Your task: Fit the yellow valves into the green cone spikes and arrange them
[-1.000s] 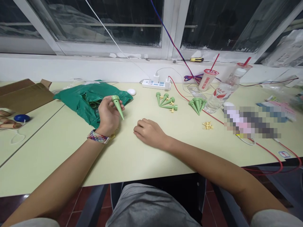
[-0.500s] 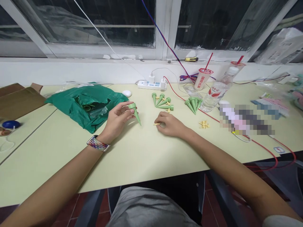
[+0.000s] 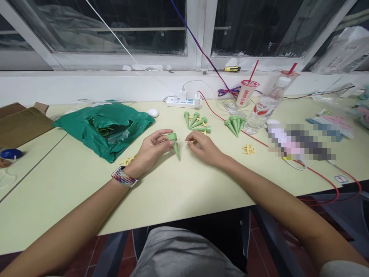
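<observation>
My left hand grips a green plant watering spike near its wide cap, the point tilted down to the right. Close beside it, my right hand pinches a small yellow valve, mostly covered by the fingers. Behind the hands lie several green spikes with yellow valves in their sides. Another bunch of green spikes rests further right. Small yellow valves are piled right of my right hand, and more yellow valves show beside my left wrist.
A torn green plastic bag lies at left, near a cardboard box. At the back sit a power strip and a white round object. A water bottle and a drink cup stand at right, with a red cable running past.
My left hand has moved right and slightly down with the spike, uncovering yellow valves by the wrist. My right hand has raised the small valve a little, bringing both parts closer together.
</observation>
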`<state>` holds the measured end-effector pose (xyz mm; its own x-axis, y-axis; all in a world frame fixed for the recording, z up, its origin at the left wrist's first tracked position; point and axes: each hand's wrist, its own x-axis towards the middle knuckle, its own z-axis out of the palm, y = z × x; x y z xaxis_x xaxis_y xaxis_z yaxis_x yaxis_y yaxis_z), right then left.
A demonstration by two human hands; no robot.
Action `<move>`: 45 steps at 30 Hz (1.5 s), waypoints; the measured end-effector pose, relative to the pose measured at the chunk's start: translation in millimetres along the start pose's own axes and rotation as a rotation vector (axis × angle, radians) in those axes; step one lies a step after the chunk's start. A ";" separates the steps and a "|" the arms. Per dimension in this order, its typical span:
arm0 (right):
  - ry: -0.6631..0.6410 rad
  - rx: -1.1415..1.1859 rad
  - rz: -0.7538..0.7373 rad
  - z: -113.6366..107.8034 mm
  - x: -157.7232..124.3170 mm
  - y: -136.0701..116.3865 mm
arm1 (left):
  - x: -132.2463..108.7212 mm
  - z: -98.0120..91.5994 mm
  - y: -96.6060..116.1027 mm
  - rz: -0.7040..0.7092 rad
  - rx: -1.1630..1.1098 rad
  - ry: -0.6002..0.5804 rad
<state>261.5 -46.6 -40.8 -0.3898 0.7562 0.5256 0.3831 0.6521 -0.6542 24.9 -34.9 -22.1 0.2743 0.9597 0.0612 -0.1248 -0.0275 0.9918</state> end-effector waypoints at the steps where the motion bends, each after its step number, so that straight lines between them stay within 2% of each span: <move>1: 0.024 0.052 0.005 3.2 0.2 -1.4 | -0.8 1.7 -0.9 -0.007 0.004 -0.014; 6: 0.120 0.242 0.102 16.8 -2.3 -6.9 | -4.7 10.0 -2.2 -0.019 -0.008 -0.043; 10: 0.163 0.338 0.173 17.1 -3.7 -8.3 | -7.1 14.6 -0.4 -0.025 -0.025 -0.052; 19: 0.136 0.406 0.166 8.8 -2.5 -12.2 | -8.9 13.5 -3.9 -0.032 -0.019 -0.075; 32: 0.032 0.620 0.317 4.3 1.1 -13.9 | -10.4 16.9 0.5 -0.010 -0.003 -0.111; 38: 0.066 0.664 0.367 5.2 2.3 -15.1 | -7.7 16.4 -1.2 -0.026 -0.047 -0.061; 42: 0.108 0.662 0.340 3.1 3.2 -16.7 | -5.5 15.2 -1.8 -0.046 -0.074 -0.006; 45: 0.120 0.654 0.337 3.4 2.6 -15.3 | -5.6 14.2 -3.2 -0.040 -0.078 -0.011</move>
<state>251.7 -54.8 -31.3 -0.2307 0.9345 0.2710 -0.1255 0.2476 -0.9607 37.3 -44.1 -24.0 0.2914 0.9563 0.0236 -0.1870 0.0327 0.9818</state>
